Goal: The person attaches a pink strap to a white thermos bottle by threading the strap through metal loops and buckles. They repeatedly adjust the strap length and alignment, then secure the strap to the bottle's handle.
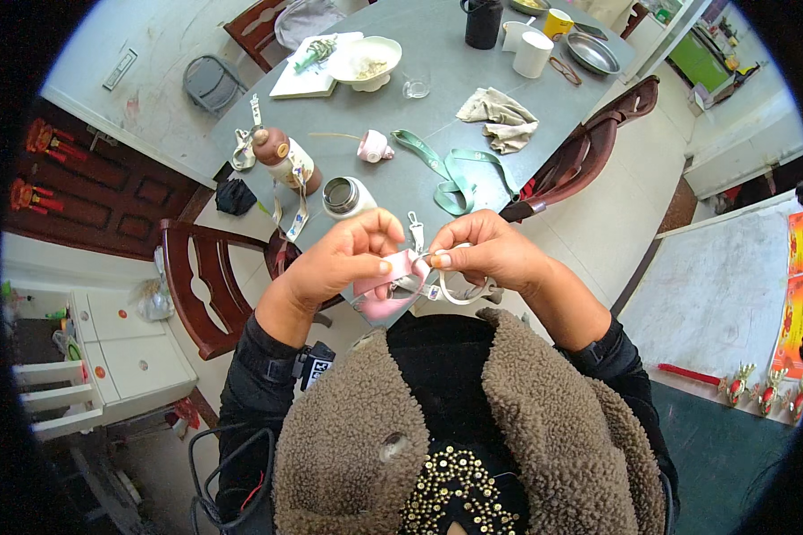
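Observation:
At the near edge of the table, my left hand pinches a pink strap between thumb and fingers. My right hand meets it, thumb and forefinger closed on the strap's end beside a white ring that hangs under the fingers. A white strap end with a metal clip sticks up between the hands. Below them is a rounded pink object, partly hidden by my left hand. Just beyond my left hand stands a white bottle with its mouth uncovered.
A brown-topped bottle with a strap stands left on the table. Farther off lie a pink cap with a straw, a green lanyard and a cloth. A bowl and white cup are farther back. Chairs flank the table.

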